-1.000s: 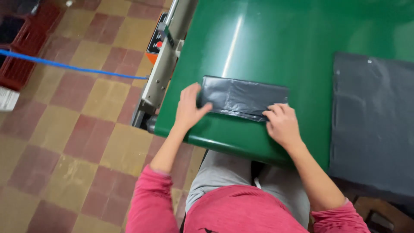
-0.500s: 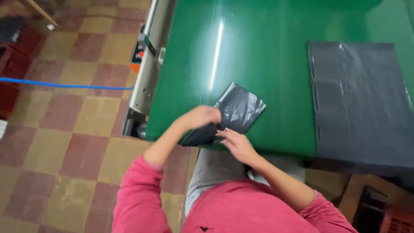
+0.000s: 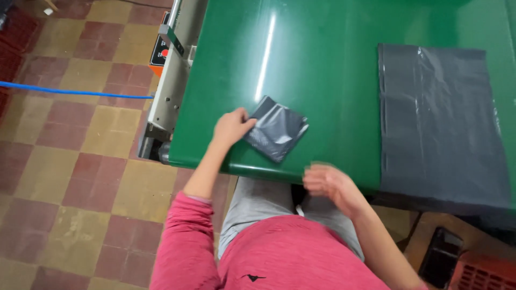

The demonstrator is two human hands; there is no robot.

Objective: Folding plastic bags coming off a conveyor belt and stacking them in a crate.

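A glossy green table (image 3: 333, 64) fills the upper right, with a bright streak of light reflected down its surface. Along its left edge runs a grey metal machine frame (image 3: 169, 86) with an orange panel (image 3: 159, 53). The floor (image 3: 80, 161) is a checkerboard of worn red and yellow tiles, crossed by a blue cable (image 3: 70, 92).

Two grey plastic bags (one folded (image 3: 277, 129), one flat (image 3: 441, 118)), one green table (image 3: 322, 53), one blue hose (image 3: 75, 92).

Left hand (image 3: 230, 128) on folded grey bag (image 3: 277, 129) — green table (image 3: 322, 80).
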